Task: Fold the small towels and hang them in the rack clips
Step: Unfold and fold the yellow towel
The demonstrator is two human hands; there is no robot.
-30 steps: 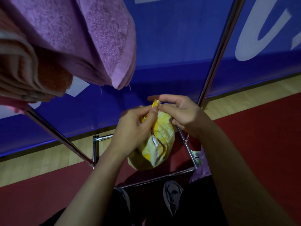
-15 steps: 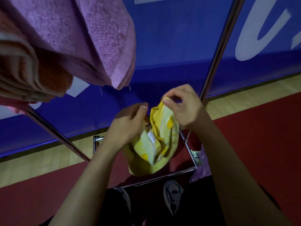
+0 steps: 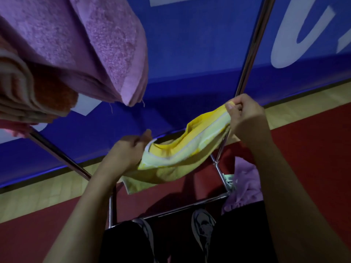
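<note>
Hands now apart, yellow towel (image 3: 182, 154) newly stretched between left hand (image 3: 129, 149) and right hand (image 3: 245, 118), fingers of both pinching its ends

dim room, blue banner (image 3: 190, 54) with white lettering, wooden floor strip (image 3: 38, 196), red mat (image 3: 313, 149)

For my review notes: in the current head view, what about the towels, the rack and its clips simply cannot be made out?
- Rack clips: none visible; tops of the purple towel and orange towel are cut by the frame edge.
- Yellow towel: left corner hidden inside the left hand.
- Rack: top out of frame.
</note>
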